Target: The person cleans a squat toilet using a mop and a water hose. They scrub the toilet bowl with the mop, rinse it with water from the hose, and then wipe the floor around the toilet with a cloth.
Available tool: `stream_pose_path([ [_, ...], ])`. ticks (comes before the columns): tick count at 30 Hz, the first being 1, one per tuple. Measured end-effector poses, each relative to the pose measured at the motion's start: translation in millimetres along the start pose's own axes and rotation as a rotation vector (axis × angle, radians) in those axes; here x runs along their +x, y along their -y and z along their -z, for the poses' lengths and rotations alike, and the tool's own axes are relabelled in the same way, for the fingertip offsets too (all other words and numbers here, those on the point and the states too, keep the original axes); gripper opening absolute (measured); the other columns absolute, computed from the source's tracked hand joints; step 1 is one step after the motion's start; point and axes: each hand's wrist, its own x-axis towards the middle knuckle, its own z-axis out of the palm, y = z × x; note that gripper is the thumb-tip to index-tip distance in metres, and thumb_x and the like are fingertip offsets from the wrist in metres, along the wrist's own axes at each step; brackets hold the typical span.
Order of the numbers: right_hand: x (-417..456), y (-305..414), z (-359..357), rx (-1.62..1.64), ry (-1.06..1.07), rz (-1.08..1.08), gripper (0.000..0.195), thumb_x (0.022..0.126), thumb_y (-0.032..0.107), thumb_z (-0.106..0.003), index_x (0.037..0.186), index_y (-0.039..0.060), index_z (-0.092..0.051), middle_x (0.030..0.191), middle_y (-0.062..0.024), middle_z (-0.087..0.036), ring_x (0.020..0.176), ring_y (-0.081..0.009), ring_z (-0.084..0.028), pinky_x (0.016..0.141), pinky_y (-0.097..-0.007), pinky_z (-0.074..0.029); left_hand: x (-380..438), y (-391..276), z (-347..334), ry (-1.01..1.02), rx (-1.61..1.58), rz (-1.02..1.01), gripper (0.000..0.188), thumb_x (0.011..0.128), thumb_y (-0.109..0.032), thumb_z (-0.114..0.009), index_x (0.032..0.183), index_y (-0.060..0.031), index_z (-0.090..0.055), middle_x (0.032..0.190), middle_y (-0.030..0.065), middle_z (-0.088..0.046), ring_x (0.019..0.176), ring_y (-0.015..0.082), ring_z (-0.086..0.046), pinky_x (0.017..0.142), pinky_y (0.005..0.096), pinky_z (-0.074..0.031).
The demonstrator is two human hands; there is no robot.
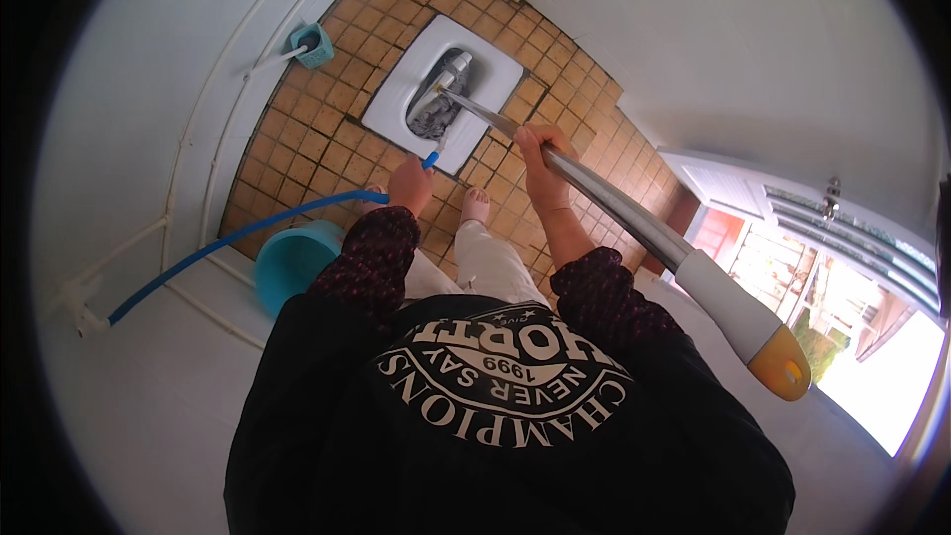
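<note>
My left hand [411, 184] is closed around a blue hose [297, 206] near its end. Water runs from the hose mouth toward the front of a white squat toilet [390, 93] set in the floor. My right hand [546, 163] grips the metal pole of a mop [624, 215], whose white and yellow handle end rises at the lower right. The mop head [438, 115], grey strands under a pale clamp, lies inside the toilet's bowl and hides most of its bottom.
A turquoise bucket [293, 260] stands by my left leg, below the hose. Against the left wall sits a toilet brush in a teal holder [316, 52]. White pipes [174, 163] run along that wall. A door [817, 200] stands open at the right. Tan tiles [327, 104] cover the floor.
</note>
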Motion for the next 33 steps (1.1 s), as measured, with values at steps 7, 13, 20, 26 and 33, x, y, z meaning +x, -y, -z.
stream_pose_path([
  [7,-18.8,-4.7,17.3,-0.002,-0.051,-0.036,0.013,0.074,0.01,-0.06,0.068,0.004,-0.049,0.065,-0.0015,-0.052,0.059,-0.0075,-0.044,0.056,-0.0221,-0.039,5.7,-15.7,19.6,-0.019,0.028,-0.021,0.026,0.078,-0.024,-0.05,0.08,0.0017,-0.046,0.07,0.0175,-0.055,0.068,0.0337,-0.055,0.058,0.043,-0.043],
  [13,-30.0,4.5,28.2,0.027,-0.081,-0.082,0.015,0.073,0.013,-0.06,0.066,0.0041,-0.05,0.063,-0.0026,-0.052,0.059,-0.0089,-0.044,0.055,-0.0235,-0.038,15.0,-13.1,22.2,-0.033,0.068,-0.091,0.029,0.074,-0.027,-0.051,0.077,0.0023,-0.05,0.073,0.0202,-0.056,0.07,0.0365,-0.054,0.062,0.0444,-0.043],
  [20,-47.1,4.9,37.7,0.089,-0.136,-0.104,0.015,0.072,0.011,-0.06,0.065,0.0038,-0.05,0.061,-0.0038,-0.052,0.055,-0.0104,-0.045,0.053,-0.0243,-0.039,5.8,-3.3,18.0,-0.038,0.188,-0.141,0.028,0.073,-0.025,-0.05,0.076,0.0026,-0.051,0.071,0.0202,-0.057,0.069,0.0345,-0.056,0.061,0.0433,-0.044],
  [26,-49.1,5.7,41.6,0.098,-0.195,-0.091,0.016,0.072,0.007,-0.059,0.06,0.0034,-0.048,0.053,-0.0017,-0.047,0.051,-0.0068,-0.04,0.052,-0.0231,-0.038,-8.3,-18.5,28.3,0.053,0.154,-0.057,0.025,0.073,-0.022,-0.05,0.075,0.0031,-0.051,0.068,0.0199,-0.057,0.062,0.0324,-0.057,0.059,0.0409,-0.045],
  [33,-53.8,0.5,42.8,0.165,-0.18,-0.119,0.016,0.072,0.007,-0.059,0.061,0.0032,-0.049,0.056,-0.0027,-0.048,0.054,-0.008,-0.042,0.057,-0.0242,-0.04,-4.3,-6.2,23.0,0.054,0.246,-0.068,0.027,0.072,-0.024,-0.052,0.077,0.003,-0.051,0.074,0.021,-0.057,0.073,0.0352,-0.055,0.063,0.0431,-0.043],
])
